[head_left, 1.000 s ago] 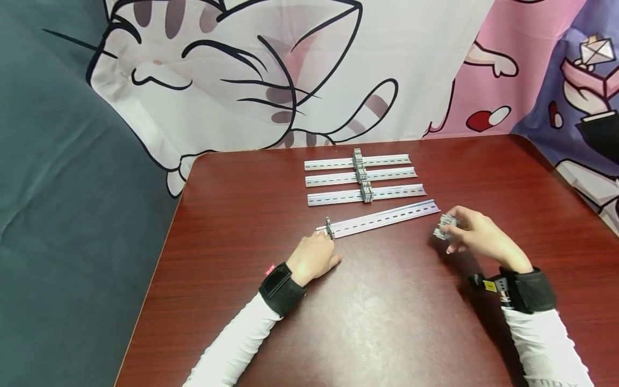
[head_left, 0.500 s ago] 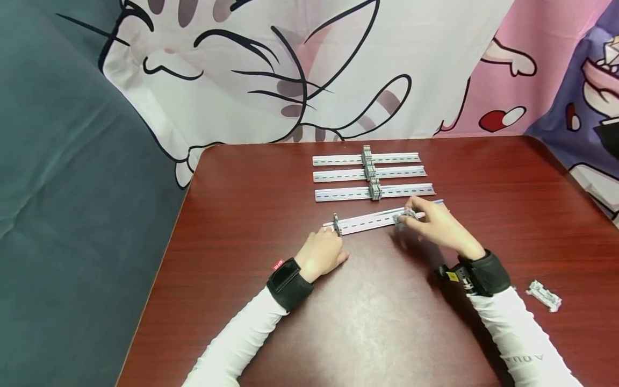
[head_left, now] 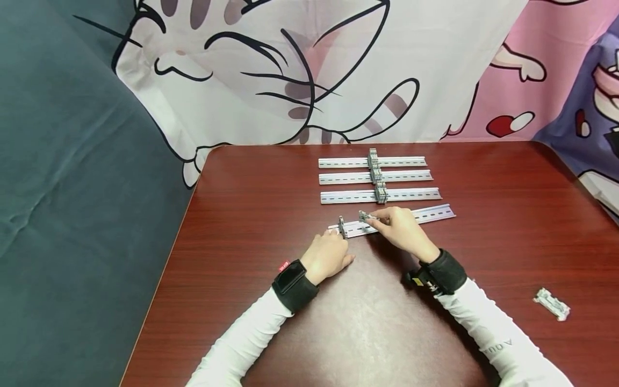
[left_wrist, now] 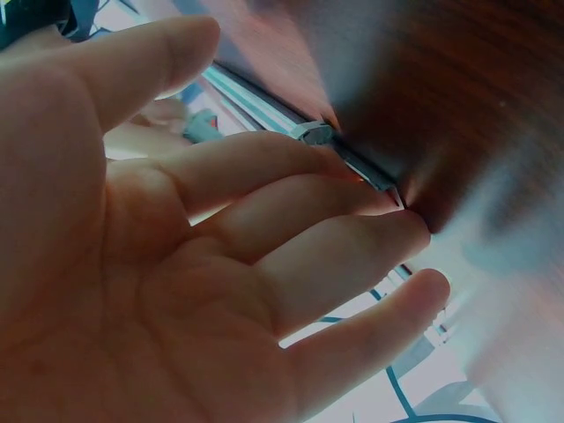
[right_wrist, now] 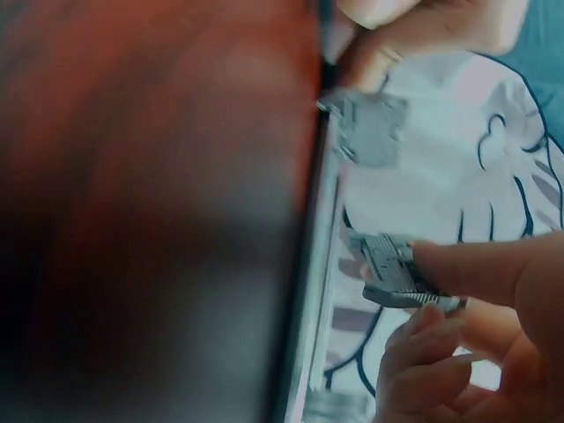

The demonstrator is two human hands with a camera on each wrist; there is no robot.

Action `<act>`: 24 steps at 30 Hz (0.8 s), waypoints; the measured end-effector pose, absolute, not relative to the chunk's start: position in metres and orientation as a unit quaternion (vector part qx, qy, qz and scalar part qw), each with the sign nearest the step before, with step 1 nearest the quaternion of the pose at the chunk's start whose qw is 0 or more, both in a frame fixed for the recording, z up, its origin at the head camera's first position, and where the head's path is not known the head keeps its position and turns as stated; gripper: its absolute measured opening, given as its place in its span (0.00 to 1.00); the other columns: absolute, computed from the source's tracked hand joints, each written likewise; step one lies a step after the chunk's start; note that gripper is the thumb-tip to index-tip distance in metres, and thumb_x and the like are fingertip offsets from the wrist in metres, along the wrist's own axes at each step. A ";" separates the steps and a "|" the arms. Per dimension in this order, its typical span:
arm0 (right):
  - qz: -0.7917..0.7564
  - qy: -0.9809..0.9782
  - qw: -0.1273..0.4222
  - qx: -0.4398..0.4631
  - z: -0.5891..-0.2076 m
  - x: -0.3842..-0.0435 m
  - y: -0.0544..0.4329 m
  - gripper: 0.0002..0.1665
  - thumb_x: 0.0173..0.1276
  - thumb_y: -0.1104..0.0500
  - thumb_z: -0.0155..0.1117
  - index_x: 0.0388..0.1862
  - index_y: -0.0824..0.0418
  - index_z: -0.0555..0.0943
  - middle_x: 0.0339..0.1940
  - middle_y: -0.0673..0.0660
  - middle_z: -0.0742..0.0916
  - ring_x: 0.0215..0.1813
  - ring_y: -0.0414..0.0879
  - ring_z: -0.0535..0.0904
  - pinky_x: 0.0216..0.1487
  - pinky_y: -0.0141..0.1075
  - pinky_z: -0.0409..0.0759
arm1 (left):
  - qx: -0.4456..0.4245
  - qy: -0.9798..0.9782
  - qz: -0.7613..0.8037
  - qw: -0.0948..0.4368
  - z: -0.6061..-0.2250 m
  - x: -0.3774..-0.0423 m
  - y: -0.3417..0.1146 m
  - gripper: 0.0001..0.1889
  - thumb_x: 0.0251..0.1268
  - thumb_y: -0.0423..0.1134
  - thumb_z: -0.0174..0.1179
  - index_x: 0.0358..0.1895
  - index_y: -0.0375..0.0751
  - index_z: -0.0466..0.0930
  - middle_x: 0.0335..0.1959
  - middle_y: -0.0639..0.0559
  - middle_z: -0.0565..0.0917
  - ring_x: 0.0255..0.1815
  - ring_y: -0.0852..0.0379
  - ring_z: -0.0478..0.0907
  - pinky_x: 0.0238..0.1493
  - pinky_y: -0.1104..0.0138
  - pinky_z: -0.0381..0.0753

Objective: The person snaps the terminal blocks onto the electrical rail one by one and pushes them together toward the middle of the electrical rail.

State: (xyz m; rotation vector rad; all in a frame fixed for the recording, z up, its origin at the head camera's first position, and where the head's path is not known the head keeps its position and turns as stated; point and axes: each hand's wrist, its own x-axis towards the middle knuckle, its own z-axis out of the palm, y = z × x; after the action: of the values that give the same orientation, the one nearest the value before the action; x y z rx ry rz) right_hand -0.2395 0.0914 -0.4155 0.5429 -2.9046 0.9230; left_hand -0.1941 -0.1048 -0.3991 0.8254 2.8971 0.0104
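A slotted metal DIN rail (head_left: 433, 213) lies slightly aslant on the table, one grey terminal block (head_left: 342, 228) standing across it near its left end. My left hand (head_left: 326, 255) rests with its fingertips at that end; in the left wrist view its fingers (left_wrist: 344, 256) reach out fairly straight to the rail's edge. Between thumb and fingers, my right hand (head_left: 403, 231) pinches another grey-green terminal block (right_wrist: 397, 269). It is held over the rail, a short way right of the mounted block, and the right wrist view shows a gap between it and the rail.
Behind lie three more DIN rails (head_left: 338, 198) in parallel, with terminal blocks (head_left: 381, 192) at their middles. One loose terminal block (head_left: 552, 304) lies on the table (head_left: 367, 333) to the right. A printed cat curtain (head_left: 358, 64) hangs along the far edge.
My right hand has moved left from beyond the rail's right end to near the mounted block, carrying the terminal block. My left hand has kept its place. The loose block has come into sight.
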 end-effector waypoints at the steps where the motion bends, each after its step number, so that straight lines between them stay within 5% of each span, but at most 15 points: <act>1: 0.298 -0.939 0.027 0.171 -0.417 -0.239 0.089 0.11 0.66 0.55 0.65 0.38 0.61 0.88 0.14 0.49 0.78 0.18 0.37 0.63 0.21 0.31 0.61 | 0.274 0.960 0.002 0.064 -0.399 -0.194 -0.105 0.19 0.67 0.53 0.56 0.42 0.42 0.86 0.44 0.44 0.84 0.48 0.49 0.79 0.44 0.57 0.81; 11: 0.234 -0.955 0.067 0.167 -0.418 -0.232 0.069 0.11 0.58 0.60 0.67 0.20 0.60 0.76 0.13 0.49 0.75 0.17 0.41 0.65 0.19 0.34 0.62 | 0.273 0.960 0.002 0.053 -0.401 -0.194 -0.104 0.19 0.66 0.53 0.57 0.40 0.41 0.87 0.43 0.42 0.84 0.47 0.48 0.80 0.43 0.57 0.81; 24: 0.120 -0.981 -0.023 0.148 -0.416 -0.230 0.048 0.23 0.65 0.53 0.59 0.11 0.55 0.68 0.15 0.54 0.79 0.20 0.49 0.76 0.19 0.45 0.72 | 0.265 0.963 0.007 0.046 -0.402 -0.192 -0.103 0.16 0.66 0.52 0.58 0.35 0.43 0.86 0.42 0.42 0.83 0.45 0.48 0.80 0.41 0.57 0.80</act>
State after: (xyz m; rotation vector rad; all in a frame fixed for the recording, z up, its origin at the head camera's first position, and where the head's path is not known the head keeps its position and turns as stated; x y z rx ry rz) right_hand -0.2301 0.0484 -0.4163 0.4717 -3.1290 0.3814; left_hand -0.1922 -0.1026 -0.4024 0.8084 2.9394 0.0213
